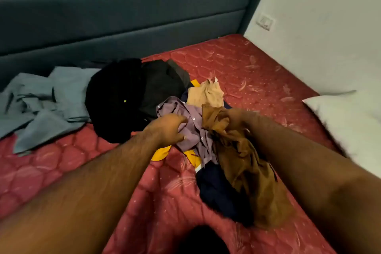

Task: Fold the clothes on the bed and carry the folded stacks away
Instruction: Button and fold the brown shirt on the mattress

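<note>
Several loose garments lie heaped on the bed [61, 171]: a grey one [41, 105], a black one [115, 97]. Left hand [168, 128] fingers pinch the mauve shirt [191, 121]; right hand [237, 118] clutches the brown garment [247, 167]. Soft, light, floppy; probably best gripped at collar or shoulder seams.

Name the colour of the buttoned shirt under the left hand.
Pale mauve shirt, white buttons; head view.

Mauve shirt [191, 128], brown garment [247, 167], red quilted mattress [247, 72].
</note>
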A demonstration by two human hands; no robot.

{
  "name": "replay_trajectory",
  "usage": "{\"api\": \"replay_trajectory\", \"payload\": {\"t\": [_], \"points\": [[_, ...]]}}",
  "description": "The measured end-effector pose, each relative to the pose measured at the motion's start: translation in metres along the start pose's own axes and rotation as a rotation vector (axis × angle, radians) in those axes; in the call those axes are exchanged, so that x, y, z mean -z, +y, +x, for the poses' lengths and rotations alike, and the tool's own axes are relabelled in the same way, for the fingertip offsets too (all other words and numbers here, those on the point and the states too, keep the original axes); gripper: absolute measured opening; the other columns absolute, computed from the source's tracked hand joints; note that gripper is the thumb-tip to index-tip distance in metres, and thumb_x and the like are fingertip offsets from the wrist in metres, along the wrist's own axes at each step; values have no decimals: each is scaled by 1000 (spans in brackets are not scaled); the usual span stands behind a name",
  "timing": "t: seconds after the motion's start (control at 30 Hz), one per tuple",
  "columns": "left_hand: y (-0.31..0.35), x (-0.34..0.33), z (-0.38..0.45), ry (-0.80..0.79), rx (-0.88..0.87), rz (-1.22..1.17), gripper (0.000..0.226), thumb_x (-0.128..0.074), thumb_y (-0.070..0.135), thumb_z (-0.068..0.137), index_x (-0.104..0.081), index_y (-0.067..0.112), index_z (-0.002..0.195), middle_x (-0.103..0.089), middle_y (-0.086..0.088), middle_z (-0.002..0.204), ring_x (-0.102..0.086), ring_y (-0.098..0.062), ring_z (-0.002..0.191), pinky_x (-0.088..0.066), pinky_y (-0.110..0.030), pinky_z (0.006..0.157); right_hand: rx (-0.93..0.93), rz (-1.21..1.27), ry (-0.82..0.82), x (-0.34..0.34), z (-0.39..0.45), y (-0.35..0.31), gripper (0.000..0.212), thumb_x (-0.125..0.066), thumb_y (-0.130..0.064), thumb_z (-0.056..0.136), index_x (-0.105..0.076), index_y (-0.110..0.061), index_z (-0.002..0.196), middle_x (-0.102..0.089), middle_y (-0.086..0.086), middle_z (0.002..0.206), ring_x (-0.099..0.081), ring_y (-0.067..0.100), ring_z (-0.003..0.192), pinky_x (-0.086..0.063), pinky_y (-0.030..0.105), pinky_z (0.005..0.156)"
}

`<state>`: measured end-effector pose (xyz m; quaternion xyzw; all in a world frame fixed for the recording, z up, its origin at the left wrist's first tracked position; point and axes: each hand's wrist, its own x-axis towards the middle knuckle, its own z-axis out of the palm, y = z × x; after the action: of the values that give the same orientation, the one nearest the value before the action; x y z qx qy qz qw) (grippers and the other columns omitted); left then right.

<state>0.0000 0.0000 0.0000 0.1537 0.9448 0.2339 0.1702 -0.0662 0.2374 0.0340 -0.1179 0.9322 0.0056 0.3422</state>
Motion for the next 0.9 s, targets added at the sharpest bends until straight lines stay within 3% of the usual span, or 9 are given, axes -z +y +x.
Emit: {"api": "replay_trajectory", "payload": {"t": [0.07,0.17,0.23,0.33,0.5,0.6,0.73,0.8,0.9], "points": [[14,-39,44,-14,42,-45,54,-66,24,86,-52,10,136,-57,-11,133,-52,-27,122,-42,-33,95,-21,-89,-109,-33,39,44,91,-68,-40,86,-12,-17,154,-10,8,160,-14,28,147,-15,33,115],[34,-111,79,-60,116,-229,47,-65,23,82,-59,6,125,-66,-15,116,-60,-31,108,-44,-32,82,-128,-67,-168,-122,79,96,133,-78,-62,64,17,-30,151,21,15,158,5,42,146,-11,55,117],[47,-161,98,-104,196,-348,42,-70,17,82,-61,5,121,-66,-13,111,-62,-30,102,-46,-30,78,-101,76,-26,-173,89,122,117,-74,-54,73,11,-35,152,19,15,158,-6,45,145,-20,55,115],[67,-219,112,-113,284,-561,50,-78,19,80,-60,5,124,-64,-7,109,-63,-23,100,-49,-28,84,-38,287,357,-216,89,137,55,-49,-32,88,-41,-28,142,-34,14,152,-45,38,130,-40,46,106],[87,-266,94,-56,229,-849,59,-77,38,80,-60,9,128,-65,-3,123,-62,-21,114,-49,-34,100,-16,550,835,-202,61,127,37,-45,-7,87,-67,-9,116,-64,16,123,-58,30,116,-40,33,106],[116,-244,70,35,119,-1136,86,-77,45,78,-35,22,150,-55,6,138,-57,-11,120,-49,-31,99,82,667,1125,-157,14,99,38,-45,-6,81,-72,-10,107,-68,0,110,-62,15,102,-48,29,91],[154,-167,9,372,-203,-1342,90,-70,29,89,-10,31,155,-43,1,151,-48,-17,133,-43,-41,108,405,935,1430,-79,-94,23,29,-53,-8,76,-75,-10,94,-74,3,95,-68,14,90,-53,32,84],[174,-113,-43,572,-392,-1360,69,-62,18,95,-25,26,153,-54,-8,141,-56,-22,125,-51,-38,98,698,1001,1512,-47,-160,-26,23,-56,-8,76,-74,-13,91,-74,1,89,-68,12,87,-54,34,84],[183,-55,-147,924,-489,-1340,44,-56,12,95,-45,20,137,-64,-17,122,-65,-27,101,-55,-36,77,1157,1006,1381,-38,-240,-103,17,-63,-8,80,-69,-8,96,-72,0,92,-67,7,88,-55,32,86]]}}
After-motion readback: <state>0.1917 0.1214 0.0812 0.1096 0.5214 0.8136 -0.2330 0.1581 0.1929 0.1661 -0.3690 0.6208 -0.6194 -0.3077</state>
